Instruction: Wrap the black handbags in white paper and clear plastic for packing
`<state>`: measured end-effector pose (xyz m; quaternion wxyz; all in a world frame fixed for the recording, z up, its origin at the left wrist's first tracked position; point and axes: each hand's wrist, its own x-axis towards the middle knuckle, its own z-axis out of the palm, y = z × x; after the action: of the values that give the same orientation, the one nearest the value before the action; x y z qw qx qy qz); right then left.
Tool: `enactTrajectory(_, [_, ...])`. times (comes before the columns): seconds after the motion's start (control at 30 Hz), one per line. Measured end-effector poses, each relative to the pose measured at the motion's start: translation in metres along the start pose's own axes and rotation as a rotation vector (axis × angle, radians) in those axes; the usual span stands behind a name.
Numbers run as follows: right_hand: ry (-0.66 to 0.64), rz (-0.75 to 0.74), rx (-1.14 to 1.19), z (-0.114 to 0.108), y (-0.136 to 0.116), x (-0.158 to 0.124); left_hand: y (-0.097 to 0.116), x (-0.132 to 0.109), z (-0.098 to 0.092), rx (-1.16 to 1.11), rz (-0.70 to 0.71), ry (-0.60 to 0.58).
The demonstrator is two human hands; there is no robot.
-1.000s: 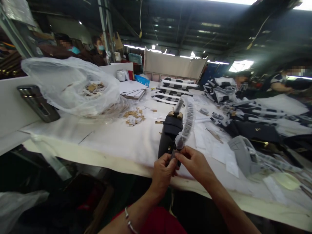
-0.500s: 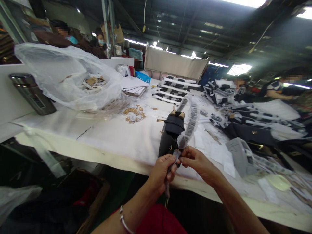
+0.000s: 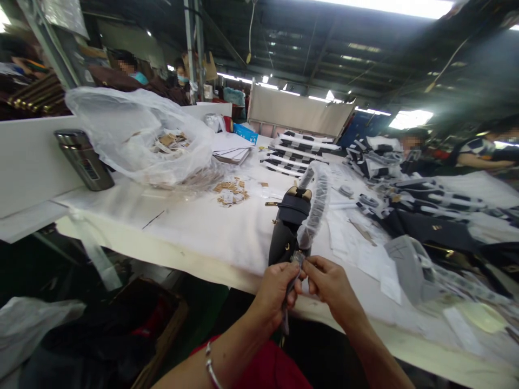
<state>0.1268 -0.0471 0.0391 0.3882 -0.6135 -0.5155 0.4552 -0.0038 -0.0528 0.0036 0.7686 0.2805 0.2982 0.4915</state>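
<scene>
A black handbag [image 3: 279, 232] stands at the table's near edge, its gold zip pull sticking out to the left. Clear plastic wraps the bag's arched handle [image 3: 319, 202]. My left hand [image 3: 279, 283] is closed around a plastic-wrapped strap [image 3: 288, 302] that hangs over the edge from the bag. Close beside it, my right hand [image 3: 324, 278] pinches at the upper end of that strap with thumb and forefinger. The fingers hide what exactly lies between the right fingertips.
Left on the white table [image 3: 194, 227] are a steel flask [image 3: 87, 162], a clear bag of tags [image 3: 141, 140] and loose tags [image 3: 231, 192]. Black-and-white checked pieces [image 3: 300, 148] lie at the back. Right are wrapped straps, black bags [image 3: 425, 227] and a grey piece [image 3: 407, 265]. Other people sit further off.
The view has swung slightly left, so everything sits further right. My right hand has drawn its fingers closer in against the strap beside the left hand. The handbag stays put.
</scene>
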Motion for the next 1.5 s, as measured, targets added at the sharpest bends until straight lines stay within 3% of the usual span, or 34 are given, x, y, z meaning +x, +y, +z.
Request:
enactTrajectory(0.2, [-0.402,0.155,0.682,-0.008,0.004,-0.021,0.003,-0.003,0.006,-0.024,-0.042,-0.066])
enactTrajectory(0.3, [-0.503,0.197,0.934,-0.009,0.012,-0.017,0.005,-0.001,0.002,-0.068,-0.084,-0.115])
enactTrajectory(0.4, [-0.57,0.235,1.046,-0.006,0.018,-0.01,0.006,0.003,-0.006,-0.052,-0.109,-0.163])
enactTrajectory(0.5, [-0.626,0.238,0.97,-0.002,0.016,-0.005,0.007,0.004,-0.01,0.038,-0.085,-0.149])
enactTrajectory(0.6, [-0.525,0.212,0.734,0.002,0.008,-0.006,0.006,0.001,-0.008,0.207,0.014,-0.069])
enactTrajectory(0.77, [0.044,0.003,0.031,-0.002,0.005,-0.023,-0.001,-0.001,-0.01,0.683,0.257,0.086])
enactTrajectory(0.87, [0.224,-0.177,-0.306,-0.002,-0.001,-0.032,-0.005,0.002,-0.018,1.007,0.445,0.119])
enactTrajectory(0.97, [0.266,-0.305,-0.514,0.009,-0.011,-0.029,-0.008,0.005,-0.024,1.21,0.571,0.12])
enactTrajectory(1.07, [0.279,-0.346,-0.629,0.021,-0.015,-0.018,-0.008,0.007,-0.025,1.211,0.617,0.126])
enactTrajectory(1.13, [0.242,-0.329,-0.575,0.024,-0.013,-0.012,-0.007,0.006,-0.022,1.087,0.566,0.113])
enactTrajectory(1.3, [0.168,-0.197,-0.338,0.018,-0.009,-0.01,-0.005,0.003,-0.013,0.666,0.289,-0.005])
enactTrajectory(1.5, [0.151,-0.061,-0.218,0.007,-0.003,0.001,-0.009,0.002,-0.015,0.54,0.265,-0.032])
